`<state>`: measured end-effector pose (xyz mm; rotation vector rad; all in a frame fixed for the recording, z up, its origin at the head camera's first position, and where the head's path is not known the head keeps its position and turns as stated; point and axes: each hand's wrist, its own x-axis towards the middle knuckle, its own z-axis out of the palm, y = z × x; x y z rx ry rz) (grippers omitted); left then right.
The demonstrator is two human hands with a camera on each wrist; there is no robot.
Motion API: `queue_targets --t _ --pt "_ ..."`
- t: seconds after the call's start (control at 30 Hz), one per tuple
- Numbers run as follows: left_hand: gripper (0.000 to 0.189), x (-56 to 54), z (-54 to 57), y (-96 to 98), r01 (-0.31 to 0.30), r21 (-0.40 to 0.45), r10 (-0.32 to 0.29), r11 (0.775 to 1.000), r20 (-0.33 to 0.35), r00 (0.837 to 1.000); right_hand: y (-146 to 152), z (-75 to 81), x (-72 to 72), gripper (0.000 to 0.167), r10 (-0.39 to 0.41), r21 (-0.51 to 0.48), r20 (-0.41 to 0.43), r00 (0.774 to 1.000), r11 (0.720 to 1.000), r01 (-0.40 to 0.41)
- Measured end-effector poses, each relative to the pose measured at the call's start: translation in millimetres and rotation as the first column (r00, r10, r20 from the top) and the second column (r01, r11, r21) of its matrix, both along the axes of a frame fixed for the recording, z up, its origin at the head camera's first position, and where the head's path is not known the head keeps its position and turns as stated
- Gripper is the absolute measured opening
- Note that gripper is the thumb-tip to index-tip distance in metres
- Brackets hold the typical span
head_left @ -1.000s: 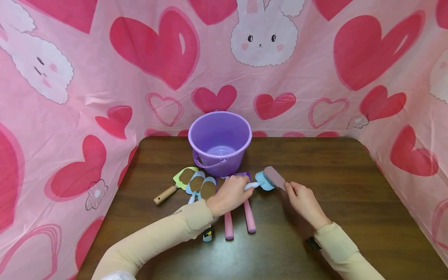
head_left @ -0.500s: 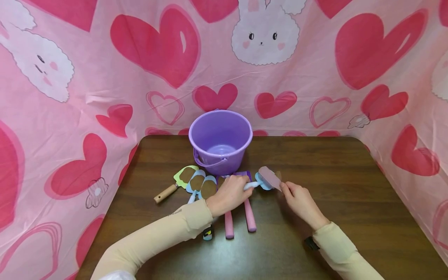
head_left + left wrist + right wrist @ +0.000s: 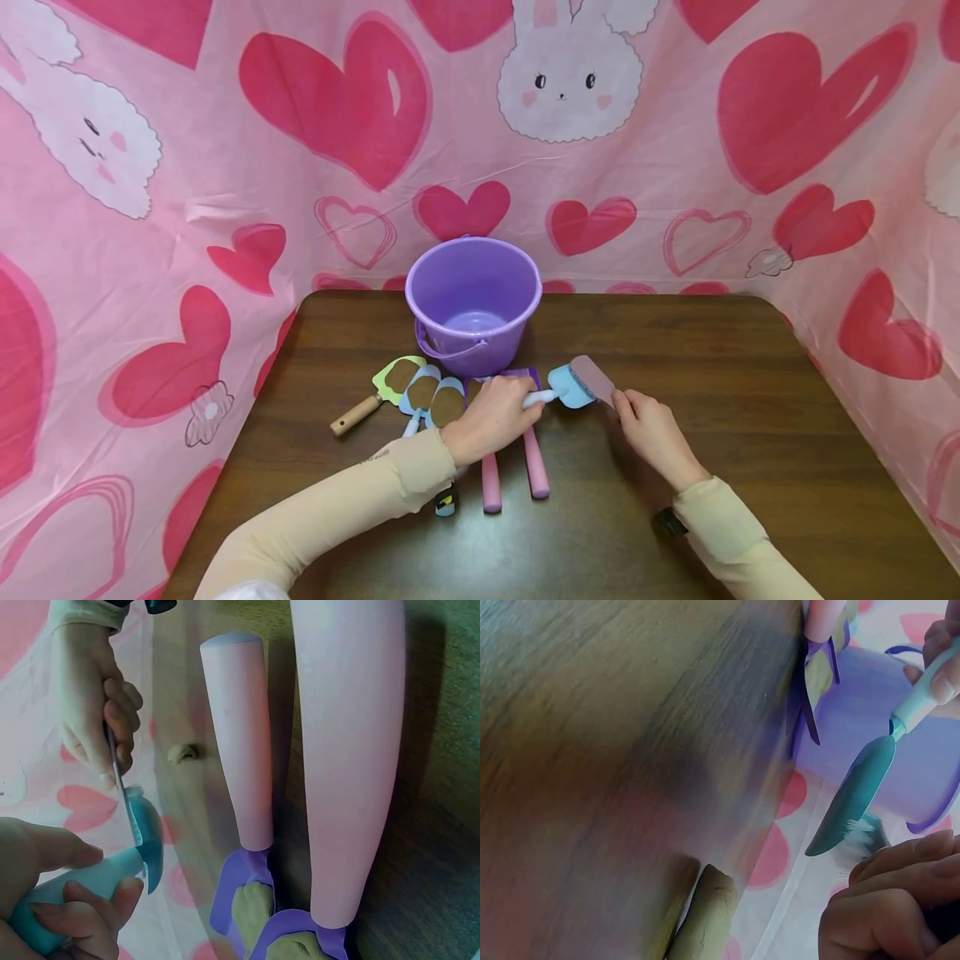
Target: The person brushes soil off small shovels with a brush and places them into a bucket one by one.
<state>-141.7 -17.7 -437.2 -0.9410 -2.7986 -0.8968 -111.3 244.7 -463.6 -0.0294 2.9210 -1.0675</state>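
My left hand [image 3: 491, 417] grips the pale handle of a small blue toy shovel [image 3: 568, 387], its blade pointing right. My right hand [image 3: 656, 433] pinches a flat mauve brush [image 3: 592, 379], whose bristles meet the right part of the shovel's blade. In the right wrist view the white bristles [image 3: 861, 834] are blurred beside the teal-looking blade [image 3: 859, 795]. Beneath and beside my left hand lie two purple shovels with pink handles [image 3: 536, 463]. In the left wrist view their purple blades carry brown clay-like lumps [image 3: 255, 911].
A purple bucket [image 3: 472, 333] stands behind the hands on the brown table [image 3: 675, 342]. To the left lie two light-blue shovels [image 3: 420, 390] and a green one with a wooden handle [image 3: 356, 416], all bearing brown material. A loose brown lump [image 3: 184, 754] lies near my right hand.
The brush slid left across the blue blade half a second ago, then came back right, leaving more of the blade in view. My left hand and its shovel have stayed put.
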Motion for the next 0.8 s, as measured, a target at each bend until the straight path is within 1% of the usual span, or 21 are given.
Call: queue_targets --t 0.1,0.23,0.33,0.57,0.8 --pt "0.024 -0.1 -0.4 0.4 0.001 -0.001 -0.001 1.000 -0.009 1.000 -1 0.0 0.2 0.042 0.023 -0.017 -0.002 1.000 1.000 -0.023" --pt "0.024 -0.4 -0.8 1.2 -0.004 -0.005 0.004 1.000 -0.019 1.000 -4 -1.6 0.4 0.037 0.089 -0.032 -0.027 0.996 0.995 -0.090" --pt "0.024 -0.4 -0.9 1.4 -0.007 -0.008 0.007 1.000 -0.014 1.000 -6 -2.4 0.1 0.035 0.102 -0.033 -0.030 0.994 0.994 -0.103" --pt "0.024 0.7 0.6 0.0 0.001 -0.002 -0.001 1.000 0.015 1.000 1 -1.7 -1.7 0.039 0.041 -0.015 0.014 0.999 0.999 -0.041" --pt "0.022 1.1 2.2 -1.1 0.001 0.006 0.000 1.000 -0.003 1.000 6 1.0 -2.6 0.043 -0.010 0.003 -0.009 1.000 1.000 0.010"
